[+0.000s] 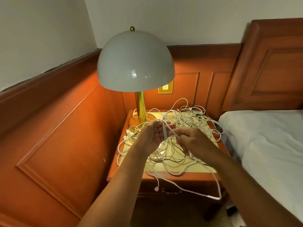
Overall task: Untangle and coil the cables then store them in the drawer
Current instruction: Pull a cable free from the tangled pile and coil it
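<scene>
Winding a thin white cable in front of the lamp, the left hand is holding a few loops in its curled fingers while the right hand is pinching the running strand. Light, limp and smooth, it is probably best gripped near the plug. The remaining cables are lying tangled on the glossy surface beside the lamp, above the closed drawer.
</scene>
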### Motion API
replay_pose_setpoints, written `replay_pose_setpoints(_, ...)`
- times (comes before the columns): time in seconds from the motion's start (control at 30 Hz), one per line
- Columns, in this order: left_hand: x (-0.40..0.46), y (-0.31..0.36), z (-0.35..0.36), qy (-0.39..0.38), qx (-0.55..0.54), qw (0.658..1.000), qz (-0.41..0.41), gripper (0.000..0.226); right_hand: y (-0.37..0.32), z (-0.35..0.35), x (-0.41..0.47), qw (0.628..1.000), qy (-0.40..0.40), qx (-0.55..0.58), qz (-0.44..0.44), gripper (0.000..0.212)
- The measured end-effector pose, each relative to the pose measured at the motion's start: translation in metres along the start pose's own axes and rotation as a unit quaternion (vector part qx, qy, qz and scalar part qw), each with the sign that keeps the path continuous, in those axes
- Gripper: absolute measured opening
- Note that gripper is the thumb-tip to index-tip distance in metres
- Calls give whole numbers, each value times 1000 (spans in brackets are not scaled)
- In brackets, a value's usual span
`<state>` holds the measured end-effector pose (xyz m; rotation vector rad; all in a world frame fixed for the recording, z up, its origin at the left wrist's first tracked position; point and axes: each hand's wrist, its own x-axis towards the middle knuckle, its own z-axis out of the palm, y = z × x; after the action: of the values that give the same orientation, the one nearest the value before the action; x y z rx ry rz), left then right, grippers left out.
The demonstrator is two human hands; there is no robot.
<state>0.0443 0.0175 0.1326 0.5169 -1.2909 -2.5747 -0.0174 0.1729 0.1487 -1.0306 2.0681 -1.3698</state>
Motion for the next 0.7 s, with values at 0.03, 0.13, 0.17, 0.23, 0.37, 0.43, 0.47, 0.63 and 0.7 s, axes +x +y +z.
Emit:
replay_pose_setpoints(0.03,0,1,1,-1,-15,1000,1,38,9,8,-7,999,6,48,9,35)
replay_pose_setpoints(0.13,-1,2,7,-8,-41,999,1,37,31,32,-24,982,14,182,44,20)
replay_pose_setpoints(0.17,-2,2,9,-11,-51,999,0,35,37,39,-28,975,13,212,63,21)
replay_pose_setpoints(0.23,-3,4,13,-19,-65,998,1,33,48,49,-35,967,5,234,98,41)
replay_pose_setpoints(0.37,-8,9,18,-29,-64,997,9,32,63,54,-35,942,-46,313,115,33)
replay_pose_setpoints(0.43,-12,13,20,-34,-50,998,15,32,69,51,-30,934,-60,332,118,24)
replay_pose_setpoints(0.47,-14,14,21,-38,-35,999,16,32,73,48,-27,939,-58,315,121,24)
replay_pose_setpoints(0.63,-28,16,24,-87,54,994,26,29,72,19,7,980,7,62,188,58)
replay_pose_setpoints(0.7,-32,17,22,-114,112,987,29,28,62,-1,25,985,6,7,169,49)
